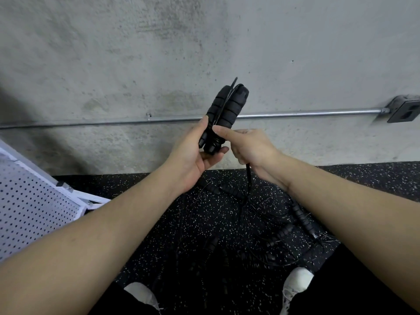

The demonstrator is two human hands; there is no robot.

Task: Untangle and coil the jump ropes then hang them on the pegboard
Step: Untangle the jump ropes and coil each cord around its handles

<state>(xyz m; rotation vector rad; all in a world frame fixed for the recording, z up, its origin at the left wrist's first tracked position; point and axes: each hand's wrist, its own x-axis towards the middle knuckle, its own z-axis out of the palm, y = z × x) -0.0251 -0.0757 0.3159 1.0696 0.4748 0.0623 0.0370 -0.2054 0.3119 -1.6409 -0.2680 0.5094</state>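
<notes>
The left hand (193,153) grips two black foam handles (223,110) held side by side and pointing up, thumb along their left side and fingers curled under their lower ends. The right hand (247,146) pinches the thin cord (248,176) against the handles, index finger laid across them, the other fingers closed on the cord, which drops from under the palm toward the floor (172,223).

Below the hands, on the black speckled floor, lies a tangle of ropes (284,223): several more black ribbed handles and thin wire loops crossing one another, some running under the right forearm. How many ropes are in the pile cannot be told.

A white pegboard (29,212) leans tilted at the left edge, well apart from the held handles, with the left forearm passing just beside its lower corner. Behind the hands is a concrete wall (204,42), with a metal conduit (306,113) running across it to a grey outlet box (404,110) at the right. Two white shoes (297,280) show at the bottom, the right one near the edge of the pile.
</notes>
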